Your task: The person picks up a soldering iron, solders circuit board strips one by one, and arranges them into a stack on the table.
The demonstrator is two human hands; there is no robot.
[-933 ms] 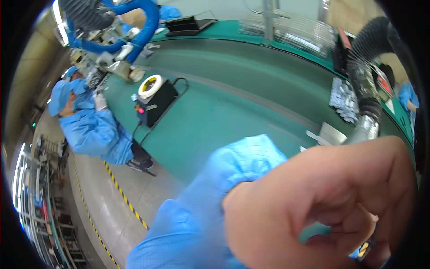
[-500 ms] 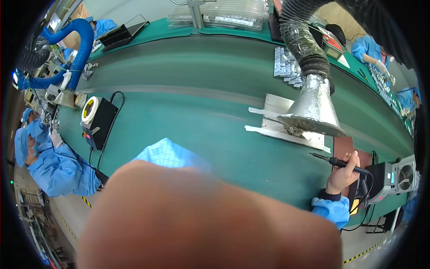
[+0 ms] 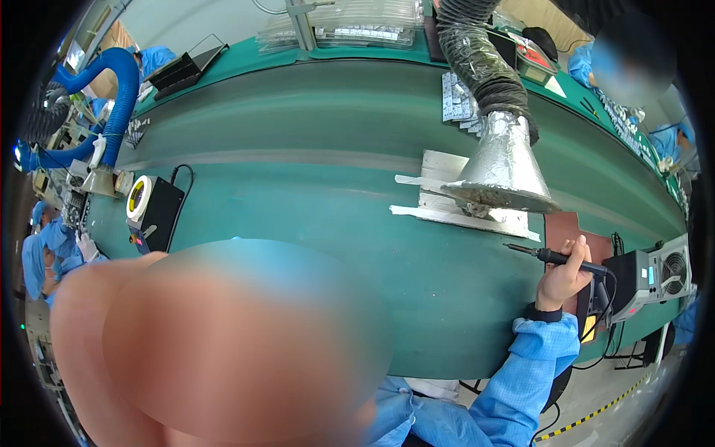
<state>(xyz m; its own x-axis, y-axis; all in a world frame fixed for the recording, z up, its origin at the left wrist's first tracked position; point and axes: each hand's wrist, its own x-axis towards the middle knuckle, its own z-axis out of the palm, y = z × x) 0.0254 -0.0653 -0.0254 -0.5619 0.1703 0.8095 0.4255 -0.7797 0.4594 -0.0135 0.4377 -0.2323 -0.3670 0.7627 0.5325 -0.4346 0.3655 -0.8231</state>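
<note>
- Gripping the soldering iron (image 3: pixel 555 258), the right hand (image 3: pixel 562 279) has its fingers curled around the black handle, thumb side up, wrist banded in black above a blue sleeve (image 3: pixel 521 380).
- The iron's long axis runs nearly level across the view: the cord end sits at the hand, by the grey soldering station (image 3: pixel 644 279), and the thin tip points to the person's left, out over the bare green bench (image 3: pixel 313 216).
- The tip hangs just below the taped metal plate (image 3: pixel 454 201), which lies under the silver cone of the fume hood (image 3: pixel 506 167); the plate is up and to the left of the hand, near but not touched by the tip.
- The brown mat (image 3: pixel 566 229) lies right behind the hand, closer than the plate.
- The left hand (image 3: pixel 208 343) is a large blur held very near the camera, filling the lower left; whether it is clenched, loose or holding anything, I cannot tell.
- Of the two, the right hand is clearly nearer the plate; the left is well apart from it.
- A black box with a yellow-ringed reel (image 3: pixel 153 208) sits on the bench farther left, near the blurred hand's side.
</note>
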